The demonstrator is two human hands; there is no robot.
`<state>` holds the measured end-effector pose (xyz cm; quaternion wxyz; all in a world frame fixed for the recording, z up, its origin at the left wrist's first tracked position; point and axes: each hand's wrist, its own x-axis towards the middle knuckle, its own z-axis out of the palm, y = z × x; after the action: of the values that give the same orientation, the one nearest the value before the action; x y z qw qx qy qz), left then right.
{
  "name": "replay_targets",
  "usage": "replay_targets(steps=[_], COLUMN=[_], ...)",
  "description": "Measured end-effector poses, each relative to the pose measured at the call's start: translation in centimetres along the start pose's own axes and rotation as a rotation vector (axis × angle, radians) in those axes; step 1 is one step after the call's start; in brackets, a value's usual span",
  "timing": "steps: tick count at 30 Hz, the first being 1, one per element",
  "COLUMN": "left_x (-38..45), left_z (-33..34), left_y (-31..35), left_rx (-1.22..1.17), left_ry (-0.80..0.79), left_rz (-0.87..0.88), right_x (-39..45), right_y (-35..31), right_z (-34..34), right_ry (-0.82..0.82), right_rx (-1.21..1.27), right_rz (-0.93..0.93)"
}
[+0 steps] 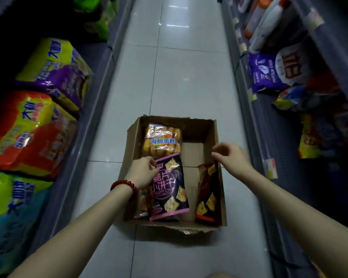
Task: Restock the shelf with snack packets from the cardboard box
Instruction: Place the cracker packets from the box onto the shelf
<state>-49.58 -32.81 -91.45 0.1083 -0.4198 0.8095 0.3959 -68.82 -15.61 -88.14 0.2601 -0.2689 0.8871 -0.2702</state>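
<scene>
You are at the picking-up step: both hands are down in the cardboard box (207, 131), which sits on the tiled floor (169, 77) in the lower middle of the frame, between the two shelf runs.

Your left hand (142, 171), the one with the red bead bracelet (123, 185), has its fingers curled onto the upper left corner of the purple cracker packet (171, 187). The grip looks pinched on that corner, though the fingertips are partly hidden behind the packet edge, so take that as likely rather than certain. Your right hand (230, 155) hangs just above the top of the dark red packet (208, 189), which stands against the right wall of the box. Its fingers are bent and drawn close together, and I cannot tell whether they already have the packet's top edge or are only about to close on it.

An orange cake packet (162, 140) lies at the far end of the box, and another packet is partly buried under the purple one at the near left.

Next, you need a firm hold on each packet before lifting. Raise them clear of the box walls, then turn to a shelf. The left shelf (83, 137) is filled with large bags (28, 133); the right shelf (269, 117) shows a bare stretch.
</scene>
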Motion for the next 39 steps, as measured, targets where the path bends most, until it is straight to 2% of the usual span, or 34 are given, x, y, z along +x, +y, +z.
replay_targets(steps=[5,11,17,23,31,35,39], left_x=[3.4,4.2,3.3,2.7,2.6,2.9,3.3], left_z=[4.0,5.3,6.0,7.3,8.7,9.2,9.6], left_y=[-3.3,-5.3,-6.3,-7.4,-7.9,-8.0,-8.2], left_rx=[-0.013,-0.01,-0.03,-0.06,-0.198,-0.393,-0.497], left_ry=[0.019,0.07,0.095,0.11,0.11,0.015,0.063], left_rz=[-0.014,0.001,0.006,-0.035,-0.093,-0.145,-0.195], right_x=[2.5,3.2,2.5,1.7,0.0,0.2,0.7], right_y=[2.3,4.2,4.3,4.5,6.5,6.6,7.0], right_z=[3.6,5.3,6.2,8.4,12.0,12.2,12.0], right_ry=[0.058,0.103,0.183,0.206,0.028,0.015,-0.006], right_rx=[-0.042,-0.073,0.128,0.295,0.32,0.278,0.285], right_rz=[-0.118,-0.124,-0.152,0.005,0.208,0.232,0.244])
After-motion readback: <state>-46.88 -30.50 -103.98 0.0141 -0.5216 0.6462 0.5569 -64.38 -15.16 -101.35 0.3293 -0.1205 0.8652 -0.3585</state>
